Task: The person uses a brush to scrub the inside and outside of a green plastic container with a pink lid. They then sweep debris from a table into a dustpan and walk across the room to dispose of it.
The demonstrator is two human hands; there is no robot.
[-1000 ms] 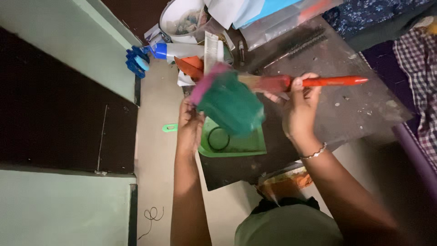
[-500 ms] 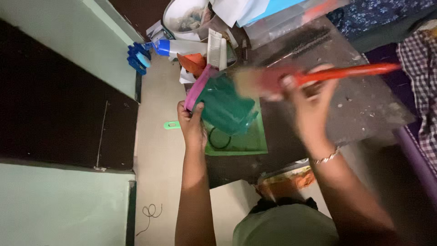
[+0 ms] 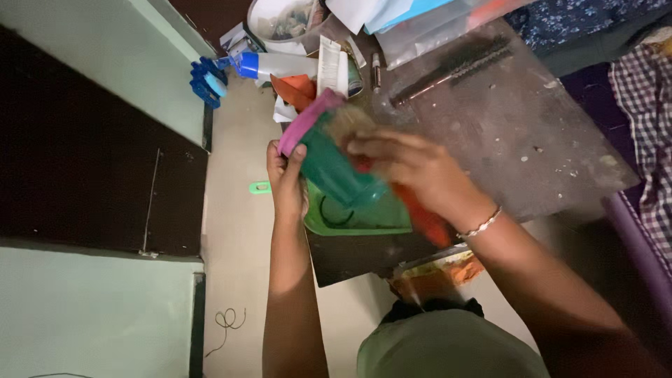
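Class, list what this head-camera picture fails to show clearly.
- Head view: bristle end of the orange-handled brush, blurred and covered by the right hand.
- Inside of the teal plastic cup with pink rim, held by the left hand: turned away.
- White bowl: cut off by the top edge.

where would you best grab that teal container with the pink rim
By the pink rim at its upper-left end, from the left: the teal container lies tilted, and the left hand pinches there. The right hand, with the orange-handled brush, blocks the other side.
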